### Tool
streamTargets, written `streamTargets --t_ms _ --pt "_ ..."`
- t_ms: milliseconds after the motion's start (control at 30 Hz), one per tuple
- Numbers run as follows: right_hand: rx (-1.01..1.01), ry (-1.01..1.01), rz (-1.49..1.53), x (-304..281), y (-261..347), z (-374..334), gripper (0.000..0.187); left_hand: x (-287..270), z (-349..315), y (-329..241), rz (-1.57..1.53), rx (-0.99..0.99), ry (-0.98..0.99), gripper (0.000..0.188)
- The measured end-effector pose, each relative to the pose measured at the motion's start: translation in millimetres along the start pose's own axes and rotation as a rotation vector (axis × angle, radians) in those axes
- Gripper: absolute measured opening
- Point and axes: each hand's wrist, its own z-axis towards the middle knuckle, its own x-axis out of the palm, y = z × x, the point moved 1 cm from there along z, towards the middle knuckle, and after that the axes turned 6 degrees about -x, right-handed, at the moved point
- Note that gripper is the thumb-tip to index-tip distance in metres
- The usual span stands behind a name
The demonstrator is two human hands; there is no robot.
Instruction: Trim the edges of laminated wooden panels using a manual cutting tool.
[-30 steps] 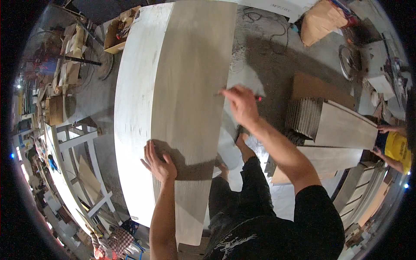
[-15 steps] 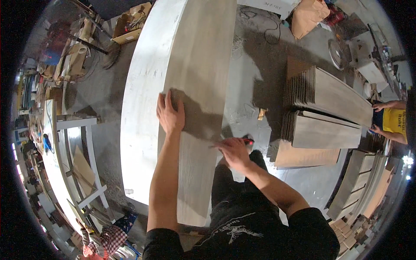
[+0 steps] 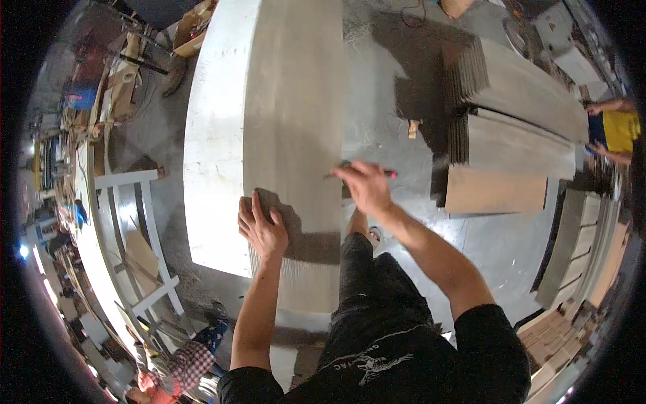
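Note:
A long grey-brown wood-grain board (image 3: 293,114) lies lengthwise in front of me on a white panel-like surface (image 3: 215,148). On the board's left edge rests my left hand (image 3: 264,227), palm down with its fingers apart, holding nothing. My right hand (image 3: 365,185) is closed on a thin dark tool with a red end (image 3: 391,174). Its other end reaches the board's right edge; blur and my fingers hide what kind of tool it is. Both hands cast shadows on the board.
Stacks of similar boards (image 3: 518,131) stand at the right, above a brown sheet (image 3: 496,190). Beyond them is a person in yellow (image 3: 620,131). A white frame (image 3: 153,222) stands at the left. Another person in a checked shirt (image 3: 192,360) is at lower left.
My left hand has slid along the board toward me. My right hand has moved slightly farther along the right edge, still closed on the tool. The whole view has shifted.

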Motion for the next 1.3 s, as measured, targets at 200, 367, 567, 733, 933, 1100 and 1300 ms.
streamTargets --t_ms 200,367,567,733,933,1100,1300 --pt "0.368 0.137 0.306 13 121 -180 0.045 1 -6 -1 0.014 0.009 -0.03 0.062" --pt "0.127 0.287 0.12 -8 158 -203 0.034 4 -7 11 0.019 0.036 -0.078 0.063" --pt "0.126 0.042 -0.104 4 97 -118 0.045 7 -7 8 -0.047 0.09 -0.119 0.06" --pt "0.08 0.037 -0.189 13 132 -181 0.041 9 -6 10 -0.031 0.076 -0.106 0.058" --pt "0.239 0.165 0.007 9 243 -322 0.044 11 -4 15 -0.054 0.137 -0.126 0.058" --pt "0.49 0.007 0.15 27 248 -359 0.054 4 -16 33 0.079 0.881 -0.037 0.066" --pt "0.44 0.001 -0.152 8 206 -265 0.052 -18 -27 51 0.176 1.293 0.291 0.077"
